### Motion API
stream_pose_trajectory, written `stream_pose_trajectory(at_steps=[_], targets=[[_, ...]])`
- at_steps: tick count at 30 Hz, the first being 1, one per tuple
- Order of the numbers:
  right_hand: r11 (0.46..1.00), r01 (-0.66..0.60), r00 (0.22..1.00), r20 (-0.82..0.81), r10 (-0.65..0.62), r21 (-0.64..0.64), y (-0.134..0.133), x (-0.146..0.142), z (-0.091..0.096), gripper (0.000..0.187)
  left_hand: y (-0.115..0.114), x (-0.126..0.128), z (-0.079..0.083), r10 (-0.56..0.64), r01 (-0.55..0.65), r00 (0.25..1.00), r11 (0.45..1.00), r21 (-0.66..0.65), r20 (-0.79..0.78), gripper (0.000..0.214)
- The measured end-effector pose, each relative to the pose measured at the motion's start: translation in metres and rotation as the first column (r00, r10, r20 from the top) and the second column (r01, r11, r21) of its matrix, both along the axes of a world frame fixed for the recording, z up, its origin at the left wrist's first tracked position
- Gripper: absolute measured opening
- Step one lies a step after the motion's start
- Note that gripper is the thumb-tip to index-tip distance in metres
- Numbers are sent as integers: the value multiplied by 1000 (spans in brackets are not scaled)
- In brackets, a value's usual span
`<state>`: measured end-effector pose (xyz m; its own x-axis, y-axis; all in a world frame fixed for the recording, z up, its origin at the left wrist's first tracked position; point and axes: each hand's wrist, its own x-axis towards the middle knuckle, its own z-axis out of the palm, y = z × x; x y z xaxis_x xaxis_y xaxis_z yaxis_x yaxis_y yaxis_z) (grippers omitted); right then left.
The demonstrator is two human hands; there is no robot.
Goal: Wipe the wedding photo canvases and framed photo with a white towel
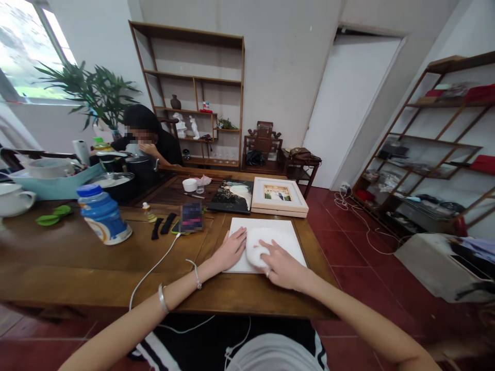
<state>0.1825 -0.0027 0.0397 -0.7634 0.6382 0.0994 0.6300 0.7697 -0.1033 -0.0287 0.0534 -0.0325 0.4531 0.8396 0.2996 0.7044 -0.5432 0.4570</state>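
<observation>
A white rounded, soft-looking mass (pixel 257 248) rests on a flat white board (pixel 288 232) near the front edge of the wooden table. My left hand (pixel 232 251) lies flat on the board at the left of this mass, fingers stretched out and tips against its side. On the right, my right hand (pixel 281 265) reaches over the mass with its fingers spread. Its fingertips touch the top and front of the mass, and the thumb side is partly hidden. What the mass is made of I cannot make out.
A white picture frame (pixel 280 197) and a dark panel with a pale shape (pixel 234 196) lie behind the board. Leftward are a phone (pixel 191 216), its white cable (pixel 151 268), a small bottle (pixel 148 213) and a blue-capped bottle (pixel 104 214). Another person (pixel 149 136) sits across the table.
</observation>
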Motion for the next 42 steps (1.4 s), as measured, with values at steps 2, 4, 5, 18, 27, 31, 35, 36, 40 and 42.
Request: stream_pose_trajectory(at_steps=[2,4,5,18,27,31,35,36,40,42], targets=[[998,36,999,-25,-35,56,26,2,-7,21,0,0,1,0,0,1000,1000,-4,14,41],[993,55,998,-43,-51,101,49,3,-12,21,0,1,2,3,-3,1000,1000,-5,26,40],[991,65,997,-50,-60,117,56,2,-14,22,0,1,2,5,-4,1000,1000,-7,27,39],[987,-160,985,64,160,-6,-38,-2,4,21,-3,0,8,-10,8,1000,999,-43,-29,45],[991,85,995,33,-89,100,44,20,1,42,-3,-1,6,-3,3,1000,999,-50,3,43],[987,90,990,93,-103,131,56,2,-13,48,-1,1,5,50,-45,997,996,-76,66,47],[990,1,991,132,-20,141,29,-17,-17,40,1,0,3,75,-66,991,994,-85,113,46],[990,-22,991,133,4,136,18,-19,-16,39,2,-1,2,67,-58,992,995,-85,107,46],[990,-109,989,111,98,90,-22,-16,-8,33,1,-5,2,7,-2,998,998,-65,66,47],[990,-128,988,94,123,56,-29,-9,-5,33,0,-6,2,-12,15,999,998,-58,39,45]])
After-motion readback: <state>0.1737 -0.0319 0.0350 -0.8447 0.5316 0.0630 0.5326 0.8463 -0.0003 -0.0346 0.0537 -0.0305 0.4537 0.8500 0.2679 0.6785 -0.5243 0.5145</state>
